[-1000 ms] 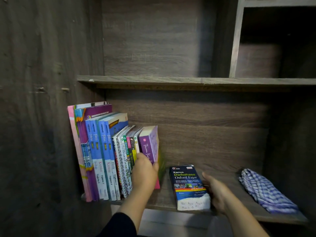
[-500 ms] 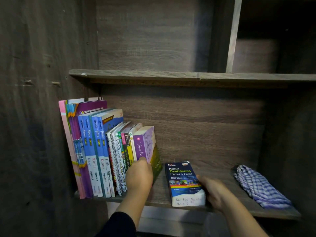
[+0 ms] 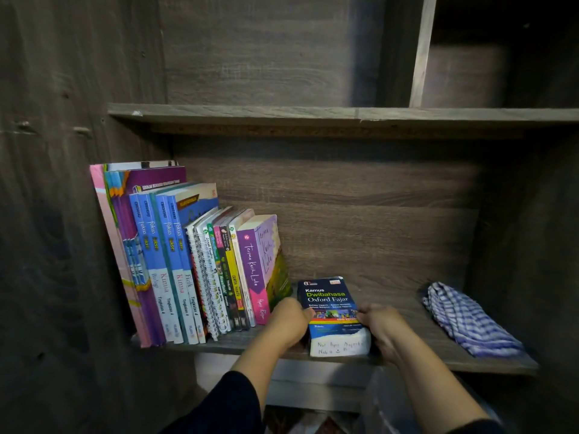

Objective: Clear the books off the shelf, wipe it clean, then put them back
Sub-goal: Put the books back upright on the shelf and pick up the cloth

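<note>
A thick blue dictionary [image 3: 331, 303] lies flat on the wooden shelf [image 3: 407, 308], its page edge facing me. My left hand [image 3: 288, 321] grips its left side and my right hand [image 3: 380, 327] grips its right side. To the left, a row of upright books [image 3: 175, 255] leans against the left wall. The purple book [image 3: 258, 261] stands at the right end of that row, just left of my left hand.
A blue-and-white checked cloth [image 3: 466, 321] lies crumpled at the shelf's right end. Another shelf board [image 3: 313, 115] runs above. Dark wooden walls close in on the left and right. A pale ledge [image 3: 313, 389] sits below the shelf.
My left hand left the purple book and moved right onto the dictionary's left side. My right hand closed in on its right side. The dictionary stayed where it was.
</note>
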The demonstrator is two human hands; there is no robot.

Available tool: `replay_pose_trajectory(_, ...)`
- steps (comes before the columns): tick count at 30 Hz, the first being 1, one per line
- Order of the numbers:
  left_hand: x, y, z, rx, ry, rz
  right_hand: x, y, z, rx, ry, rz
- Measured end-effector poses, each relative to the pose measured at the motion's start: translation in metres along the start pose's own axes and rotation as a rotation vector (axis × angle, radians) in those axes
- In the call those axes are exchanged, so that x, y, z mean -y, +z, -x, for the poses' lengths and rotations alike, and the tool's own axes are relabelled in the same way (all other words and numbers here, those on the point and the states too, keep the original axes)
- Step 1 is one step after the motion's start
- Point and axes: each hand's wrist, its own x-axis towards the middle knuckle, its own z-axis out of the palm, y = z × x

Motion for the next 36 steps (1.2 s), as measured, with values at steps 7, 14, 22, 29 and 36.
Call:
replay_pose_trajectory(7,-0.017,-0.020,0.013,0.080,-0.023,0.544,0.007,-0.013,0.008,0.136,-0.172,-0.288)
replay_pose_trajectory(14,-0.031,-0.049,0.004,-0.224,0.375,0.277,0.021,0.006,0.012,0.156,-0.261,-0.242)
replay_pose_trajectory(22,-0.018,-0.031,0.018,-0.559,0.371,-0.645,0.012,0.015,0.015,0.186,-0.136,-0.214)
replay_pose_trajectory(29,-0.004,-0.035,0.010,-0.589,0.472,-0.869,0.013,0.011,0.014,0.173,-0.176,-0.131)
replay_pose_trajectory(36,0.003,-0.035,0.006,-0.202,0.450,-0.971,0.013,0.010,0.014,0.166,-0.167,-0.123)
